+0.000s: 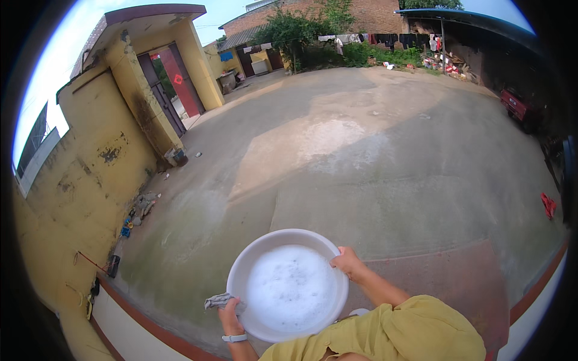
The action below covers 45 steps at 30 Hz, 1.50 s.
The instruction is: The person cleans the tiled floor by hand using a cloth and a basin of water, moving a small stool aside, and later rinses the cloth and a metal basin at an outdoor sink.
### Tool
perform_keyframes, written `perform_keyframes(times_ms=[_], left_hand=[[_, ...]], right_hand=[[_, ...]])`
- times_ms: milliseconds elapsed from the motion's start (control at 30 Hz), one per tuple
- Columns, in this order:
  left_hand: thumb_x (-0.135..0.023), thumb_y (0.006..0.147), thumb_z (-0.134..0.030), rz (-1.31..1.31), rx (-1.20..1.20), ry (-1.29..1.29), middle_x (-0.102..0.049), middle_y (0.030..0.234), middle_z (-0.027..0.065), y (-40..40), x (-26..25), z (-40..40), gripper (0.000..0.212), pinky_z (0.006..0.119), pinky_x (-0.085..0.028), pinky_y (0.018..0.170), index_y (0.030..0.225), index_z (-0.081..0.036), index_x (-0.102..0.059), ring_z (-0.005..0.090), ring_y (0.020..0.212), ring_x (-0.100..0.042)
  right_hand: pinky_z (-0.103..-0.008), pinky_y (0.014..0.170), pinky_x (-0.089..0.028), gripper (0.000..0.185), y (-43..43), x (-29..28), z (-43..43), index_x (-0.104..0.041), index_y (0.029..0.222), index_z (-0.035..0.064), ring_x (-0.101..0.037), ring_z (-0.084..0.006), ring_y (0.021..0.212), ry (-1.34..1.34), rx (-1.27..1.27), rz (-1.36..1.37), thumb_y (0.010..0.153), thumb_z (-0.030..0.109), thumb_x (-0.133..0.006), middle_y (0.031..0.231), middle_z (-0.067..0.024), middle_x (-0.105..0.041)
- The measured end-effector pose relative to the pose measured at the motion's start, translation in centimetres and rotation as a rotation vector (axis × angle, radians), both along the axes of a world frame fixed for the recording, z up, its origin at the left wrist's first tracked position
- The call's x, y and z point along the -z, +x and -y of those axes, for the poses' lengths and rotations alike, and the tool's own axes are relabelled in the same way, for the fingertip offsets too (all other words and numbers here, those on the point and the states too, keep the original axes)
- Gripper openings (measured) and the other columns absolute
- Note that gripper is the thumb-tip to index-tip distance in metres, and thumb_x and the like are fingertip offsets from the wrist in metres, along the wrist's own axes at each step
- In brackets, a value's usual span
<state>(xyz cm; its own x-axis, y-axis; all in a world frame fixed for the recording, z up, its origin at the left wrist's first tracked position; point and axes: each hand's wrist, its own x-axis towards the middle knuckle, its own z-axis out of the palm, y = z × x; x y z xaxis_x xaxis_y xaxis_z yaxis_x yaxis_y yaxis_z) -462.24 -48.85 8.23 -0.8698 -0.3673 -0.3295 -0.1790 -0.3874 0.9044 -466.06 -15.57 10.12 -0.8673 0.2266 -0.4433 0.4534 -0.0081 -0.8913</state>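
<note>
A pale plastic basin full of white suds is held in front of my body, over the concrete ground. My left hand grips its left rim, with a wet grey cloth pinched between the hand and the rim; part of the cloth hangs inside the basin. On the upper right rim, my right hand is closed with the thumb over the edge. The undersides of the fingers on both hands are hidden.
A red-brown ramp lies at the right. Low ledges edge both sides. Along the yellow wall are rubble and a bucket. Farther off are an open gate, a laundry line and a red vehicle.
</note>
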Motion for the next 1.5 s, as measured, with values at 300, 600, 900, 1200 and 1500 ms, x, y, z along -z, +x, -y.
perform_keyframes(times_ms=[300, 600, 900, 1200, 1500], left_hand=[[-0.058, 0.064, 0.000, -0.038, 0.004, -0.004, -0.053, 0.074, 0.0025, -18.0, 2.6, -1.8, 0.018, 0.027, -0.043, 0.062, 0.080, -0.003, -0.052, 0.0143, 0.065, -0.052], [-0.057, 0.073, -0.015, -0.003, 0.266, -0.076, -0.047, 0.085, 0.0006, -30.8, 7.1, -7.9, 0.023, 0.029, -0.040, 0.063, 0.093, -0.016, -0.044, 0.0143, 0.078, -0.046], [-0.055, 0.066, -0.003, -0.100, 0.096, 0.000, -0.054, 0.074, 0.0040, -50.4, 5.3, -19.6, 0.012, 0.027, -0.042, 0.062, 0.077, -0.001, -0.052, 0.0153, 0.067, -0.052], [-0.054, 0.065, -0.005, -0.114, 0.135, -0.012, -0.053, 0.071, 0.0047, -69.6, 5.3, -24.8, 0.013, 0.028, -0.044, 0.061, 0.078, -0.001, -0.052, 0.0165, 0.066, -0.053], [-0.057, 0.065, -0.005, -0.144, 0.038, 0.017, -0.053, 0.075, 0.0041, -89.2, 11.4, -25.2, 0.016, 0.027, -0.042, 0.063, 0.079, -0.001, -0.051, 0.0159, 0.068, -0.052]], right_hand=[[-0.0289, 0.057, -0.046, 0.029, -17.4, 1.2, -1.7, -0.058, 0.086, -0.0029, -0.056, -0.0170, 0.063, 0.053, 0.006, -0.003, 0.057, -0.002, -0.054, 0.073, -0.0083, -0.058], [-0.0308, 0.057, -0.044, 0.025, -32.5, 4.2, -10.2, -0.059, 0.080, -0.0020, -0.056, -0.0201, 0.065, 0.045, -0.035, -0.012, 0.055, 0.001, -0.054, 0.071, -0.0113, -0.059], [-0.0309, 0.058, -0.044, 0.027, -48.5, 6.9, -20.0, -0.059, 0.080, -0.0023, -0.055, -0.0196, 0.066, -0.012, 0.087, -0.020, 0.054, 0.000, -0.054, 0.071, -0.0115, -0.058], [-0.0298, 0.055, -0.042, 0.026, -67.4, 10.8, -24.1, -0.058, 0.079, -0.0027, -0.054, -0.0197, 0.063, 0.018, 0.110, -0.072, 0.053, 0.001, -0.055, 0.067, -0.0107, -0.056], [-0.0290, 0.057, -0.043, 0.026, -89.1, 11.1, -25.6, -0.059, 0.079, -0.0021, -0.053, -0.0177, 0.065, 0.063, -0.016, -0.097, 0.053, -0.001, -0.055, 0.072, -0.0092, -0.058]])
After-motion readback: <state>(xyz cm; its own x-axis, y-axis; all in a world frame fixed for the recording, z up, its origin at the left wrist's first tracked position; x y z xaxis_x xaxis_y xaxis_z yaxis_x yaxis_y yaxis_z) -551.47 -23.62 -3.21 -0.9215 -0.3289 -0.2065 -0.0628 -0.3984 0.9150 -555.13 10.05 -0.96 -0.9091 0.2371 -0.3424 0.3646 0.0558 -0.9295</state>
